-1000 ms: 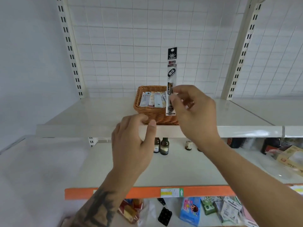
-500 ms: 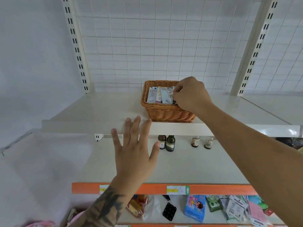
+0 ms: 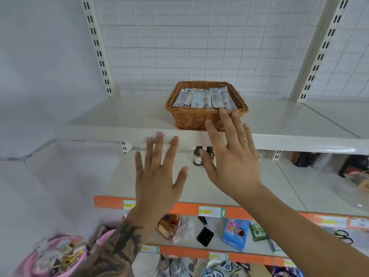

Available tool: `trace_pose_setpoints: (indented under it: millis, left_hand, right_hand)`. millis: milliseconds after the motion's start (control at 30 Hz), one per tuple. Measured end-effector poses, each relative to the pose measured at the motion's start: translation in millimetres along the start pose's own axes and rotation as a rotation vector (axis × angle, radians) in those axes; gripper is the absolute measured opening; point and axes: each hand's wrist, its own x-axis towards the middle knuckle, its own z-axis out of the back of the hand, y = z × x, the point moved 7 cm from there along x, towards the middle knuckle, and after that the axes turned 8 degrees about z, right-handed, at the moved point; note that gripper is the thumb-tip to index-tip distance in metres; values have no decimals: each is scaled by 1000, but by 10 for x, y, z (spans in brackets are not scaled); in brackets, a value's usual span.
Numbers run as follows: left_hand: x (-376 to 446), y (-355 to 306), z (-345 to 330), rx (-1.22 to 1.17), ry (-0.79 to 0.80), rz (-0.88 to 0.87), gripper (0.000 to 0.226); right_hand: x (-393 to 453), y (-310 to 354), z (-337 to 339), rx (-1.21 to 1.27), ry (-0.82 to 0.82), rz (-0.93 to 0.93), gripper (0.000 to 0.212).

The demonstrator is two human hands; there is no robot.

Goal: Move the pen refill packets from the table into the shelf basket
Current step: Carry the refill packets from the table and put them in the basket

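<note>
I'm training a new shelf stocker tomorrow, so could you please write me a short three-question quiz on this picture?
1. True or false: the right hand is holding a packet.
2. Where do the pen refill packets lie?
A. on the orange-edged shelf
B. in the wicker basket
C. in the pink tub
3. Fill in: the left hand is spread in front of the ____ of the top shelf.

Key:
1. False: both hands are open and hold nothing.
2. B: they lie side by side inside it.
3. Front edge.
</note>
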Motion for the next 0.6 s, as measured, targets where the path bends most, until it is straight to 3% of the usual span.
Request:
trace_pose_setpoints:
  millis: [133, 367, 500, 600]
  left_hand:
    - [-559, 176, -155, -218, 90, 206, 62]
    - [-2511, 764, -503, 107, 390, 496, 59]
    - [-3557, 1099, -199, 213, 529, 803, 59]
    - [-4146, 1175, 210, 286, 503, 943, 57]
  right_hand:
    - [-495, 193, -274, 139, 79, 96, 61]
    - [-1769, 1202, -1155, 460, 527, 351, 62]
    - [-2311, 1951, -1231, 579, 732, 514, 63]
    - [-2591, 2529, -1056, 666, 789, 645, 61]
